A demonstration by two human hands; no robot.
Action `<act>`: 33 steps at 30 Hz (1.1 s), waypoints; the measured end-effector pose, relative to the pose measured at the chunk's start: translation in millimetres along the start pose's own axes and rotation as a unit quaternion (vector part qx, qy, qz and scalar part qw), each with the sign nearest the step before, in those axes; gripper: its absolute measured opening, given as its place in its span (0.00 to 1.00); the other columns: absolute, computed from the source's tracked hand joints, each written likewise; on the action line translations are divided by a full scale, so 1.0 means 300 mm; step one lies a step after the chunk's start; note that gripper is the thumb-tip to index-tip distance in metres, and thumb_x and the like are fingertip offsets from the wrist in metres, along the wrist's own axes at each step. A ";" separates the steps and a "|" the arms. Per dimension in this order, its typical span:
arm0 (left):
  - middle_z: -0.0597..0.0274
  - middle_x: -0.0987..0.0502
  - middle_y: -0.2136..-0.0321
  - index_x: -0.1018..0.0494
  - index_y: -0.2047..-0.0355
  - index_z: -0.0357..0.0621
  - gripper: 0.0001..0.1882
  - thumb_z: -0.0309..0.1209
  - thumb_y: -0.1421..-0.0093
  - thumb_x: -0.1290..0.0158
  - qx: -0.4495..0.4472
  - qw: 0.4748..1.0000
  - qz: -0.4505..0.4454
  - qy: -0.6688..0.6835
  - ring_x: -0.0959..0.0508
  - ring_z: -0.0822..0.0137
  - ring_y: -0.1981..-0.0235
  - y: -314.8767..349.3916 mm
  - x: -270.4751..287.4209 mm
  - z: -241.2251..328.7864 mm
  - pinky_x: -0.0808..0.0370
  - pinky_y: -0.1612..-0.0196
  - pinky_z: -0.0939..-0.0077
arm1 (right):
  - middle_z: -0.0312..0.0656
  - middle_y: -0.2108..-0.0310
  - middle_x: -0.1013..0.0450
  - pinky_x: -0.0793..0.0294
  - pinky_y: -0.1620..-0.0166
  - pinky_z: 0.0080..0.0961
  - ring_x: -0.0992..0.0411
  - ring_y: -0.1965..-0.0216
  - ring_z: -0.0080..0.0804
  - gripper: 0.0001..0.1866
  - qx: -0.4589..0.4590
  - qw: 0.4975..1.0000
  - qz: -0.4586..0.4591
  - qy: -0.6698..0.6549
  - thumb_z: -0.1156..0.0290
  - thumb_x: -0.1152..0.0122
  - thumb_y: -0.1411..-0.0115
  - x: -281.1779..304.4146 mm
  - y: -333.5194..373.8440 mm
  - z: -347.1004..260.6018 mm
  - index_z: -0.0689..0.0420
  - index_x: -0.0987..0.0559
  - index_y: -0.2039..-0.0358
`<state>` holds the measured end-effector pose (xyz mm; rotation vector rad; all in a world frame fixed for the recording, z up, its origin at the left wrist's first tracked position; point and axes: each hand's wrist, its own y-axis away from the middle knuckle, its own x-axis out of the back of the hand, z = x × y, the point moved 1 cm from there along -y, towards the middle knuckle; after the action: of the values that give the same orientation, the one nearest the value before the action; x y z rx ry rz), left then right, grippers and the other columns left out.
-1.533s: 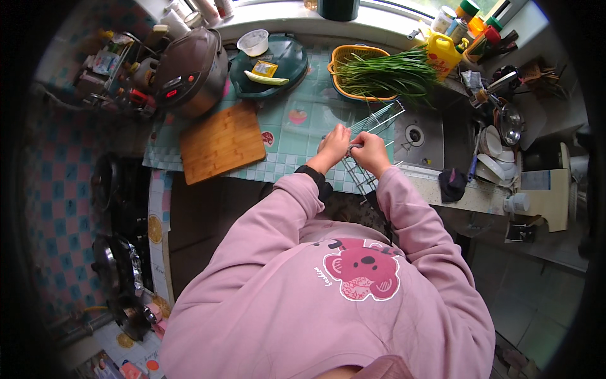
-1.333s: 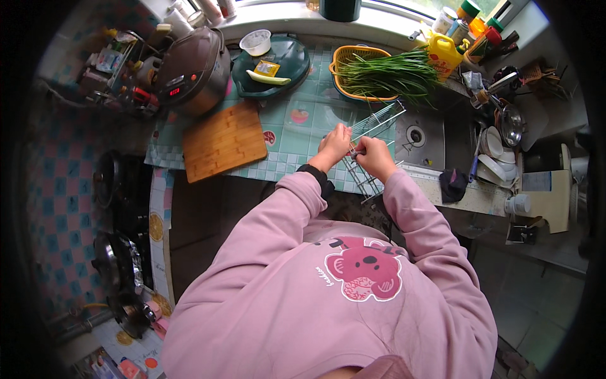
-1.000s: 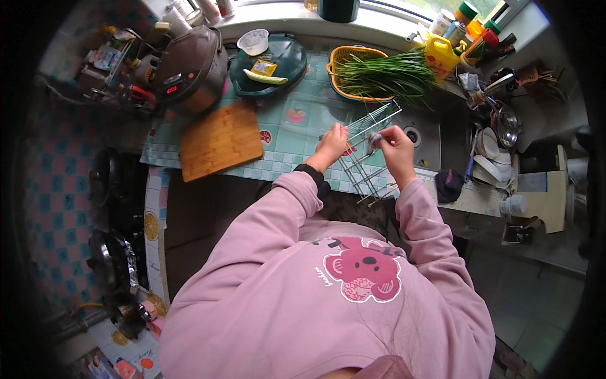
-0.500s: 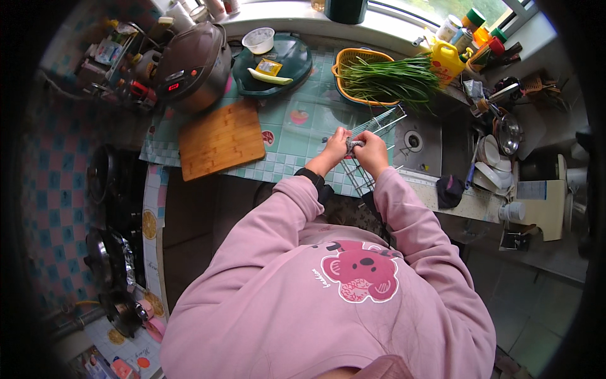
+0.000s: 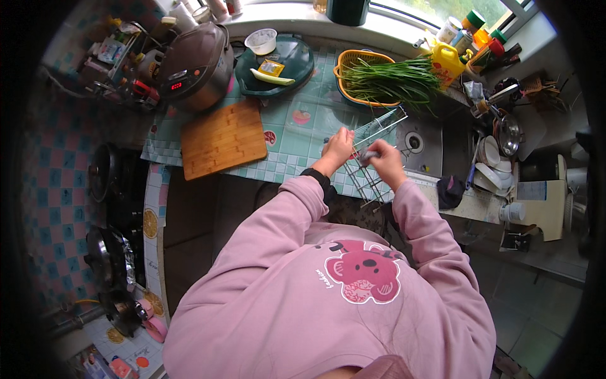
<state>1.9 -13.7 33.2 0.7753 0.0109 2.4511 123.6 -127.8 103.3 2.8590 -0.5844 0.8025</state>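
Observation:
A silvery metal wire rack (image 5: 365, 180) is held slantwise over the counter's front edge, next to the sink. My left hand (image 5: 338, 150) is closed around the rack's left side, its fingers partly hidden behind the knuckles. In my right hand (image 5: 386, 162), the fingers pinch a small grey wad (image 5: 368, 155) that looks like a scouring pad, against the rack's middle bars. Just beyond the rack, an orange basket (image 5: 341, 81) holds a big bunch of long green chives (image 5: 394, 79).
A wooden cutting board (image 5: 224, 139) overhangs the counter edge at left, before a rice cooker (image 5: 196, 66). A dark green lid-like board (image 5: 293, 60) carries a white tub, a yellow packet and a pale vegetable piece. The sink (image 5: 426, 142), dishes and a yellow jug (image 5: 446, 66) are at right.
My right hand has moved right and slightly down, away from my left, with the grey wad in its fingers. My left hand stays on the rack, nearly in place.

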 end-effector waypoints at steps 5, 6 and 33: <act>0.44 0.22 0.61 0.34 0.59 0.44 0.21 0.50 0.31 0.64 -0.023 1.000 0.001 0.010 0.26 0.39 0.56 -0.007 -0.020 -0.023 0.31 0.55 0.45 | 0.48 0.70 0.21 0.25 0.61 0.33 0.22 0.67 0.41 0.10 -0.078 0.993 0.055 0.073 0.71 0.36 0.52 -0.028 -0.083 0.003 0.58 0.20 0.67; 0.44 0.22 0.61 0.34 0.59 0.44 0.21 0.50 0.31 0.64 -0.020 1.000 -0.004 0.019 0.26 0.39 0.56 -0.011 -0.021 -0.028 0.31 0.55 0.45 | 0.50 0.70 0.22 0.25 0.60 0.38 0.23 0.65 0.50 0.09 -0.076 0.988 0.038 0.128 0.71 0.38 0.53 -0.058 -0.081 -0.007 0.57 0.21 0.69; 0.40 0.23 0.59 0.33 0.58 0.45 0.22 0.51 0.31 0.63 -0.025 0.999 -0.014 0.041 0.26 0.38 0.56 -0.025 -0.048 -0.080 0.30 0.55 0.47 | 0.52 0.75 0.25 0.27 0.67 0.37 0.24 0.70 0.51 0.09 -0.007 0.999 -0.015 0.052 0.75 0.35 0.56 -0.086 -0.062 -0.041 0.61 0.25 0.74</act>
<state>2.7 -10.9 4.4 0.6480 -0.0086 2.4448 104.7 -99.6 100.2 2.7871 -0.5292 0.9314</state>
